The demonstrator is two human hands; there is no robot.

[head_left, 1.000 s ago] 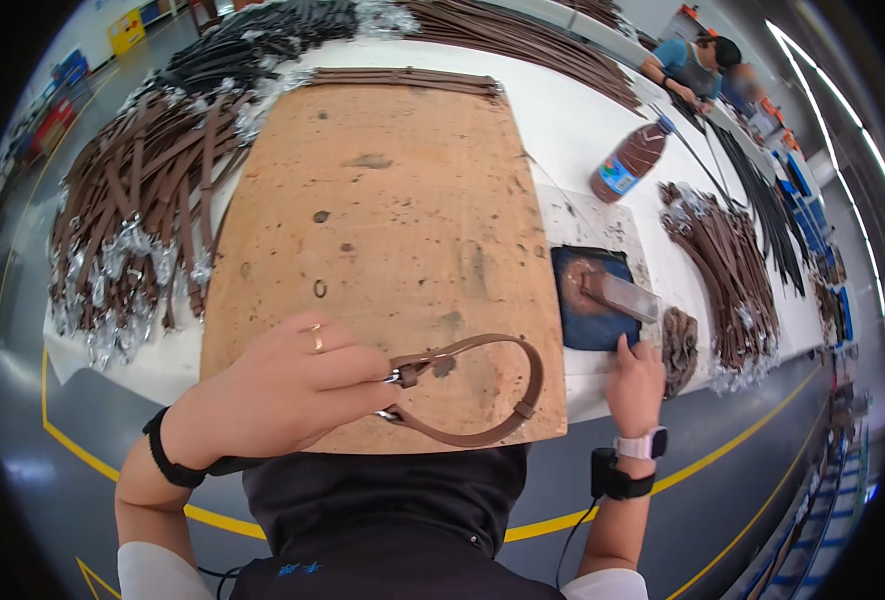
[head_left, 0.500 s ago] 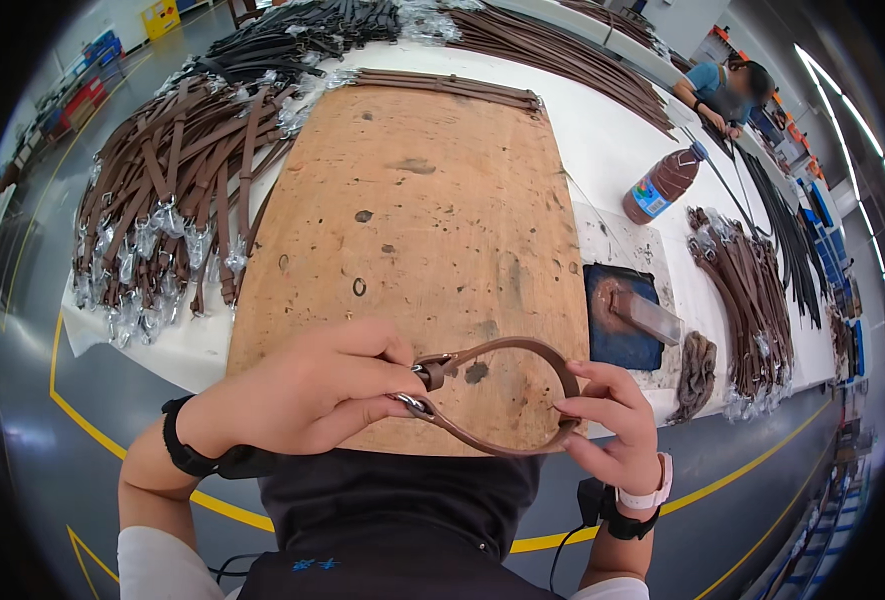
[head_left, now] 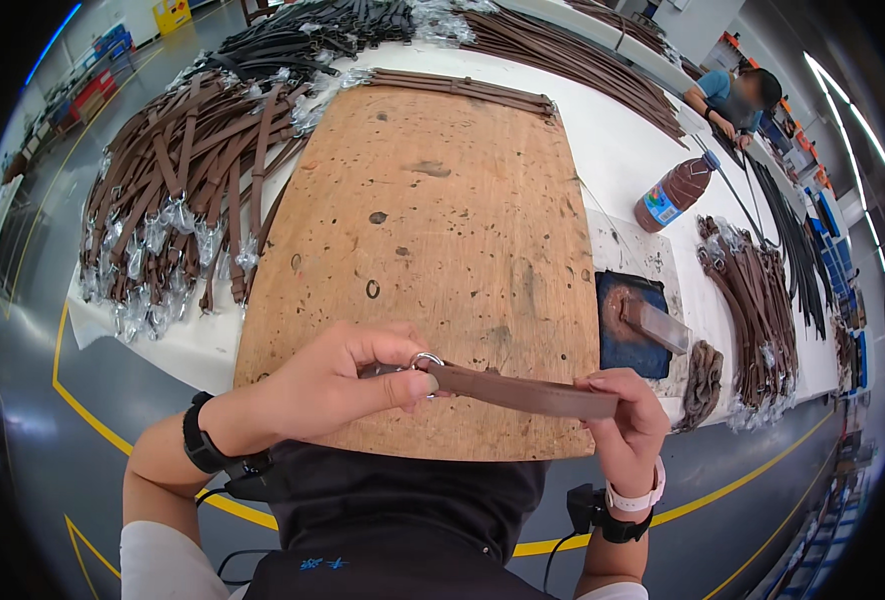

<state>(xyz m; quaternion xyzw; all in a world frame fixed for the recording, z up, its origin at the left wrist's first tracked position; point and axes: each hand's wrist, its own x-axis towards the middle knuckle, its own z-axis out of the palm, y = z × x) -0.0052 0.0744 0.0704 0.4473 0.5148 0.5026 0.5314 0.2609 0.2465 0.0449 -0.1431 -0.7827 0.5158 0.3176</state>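
A brown leather strap (head_left: 523,393) is stretched between my two hands above the near part of a wooden board (head_left: 433,230). My left hand (head_left: 353,375) pinches its metal ring end, thumb in front and fingers behind. At the strap's other end, my right hand (head_left: 625,415) grips the folded bend between thumb and fingers. The strap is turned edge-on, so its loop looks nearly flat and its far side is mostly hidden.
Piles of brown straps (head_left: 178,190) lie left of the board, with black straps (head_left: 313,40) behind. On the right are a bottle of brown liquid (head_left: 678,190), a dark blue pad (head_left: 633,325), a crumpled cloth (head_left: 701,385) and more straps (head_left: 758,310). A person (head_left: 738,100) works at the far right.
The strap has turned from a wide open loop to a flattened, edge-on band. My right hand has shifted slightly right, drawing it longer, and my left thumb now lies by the ring.
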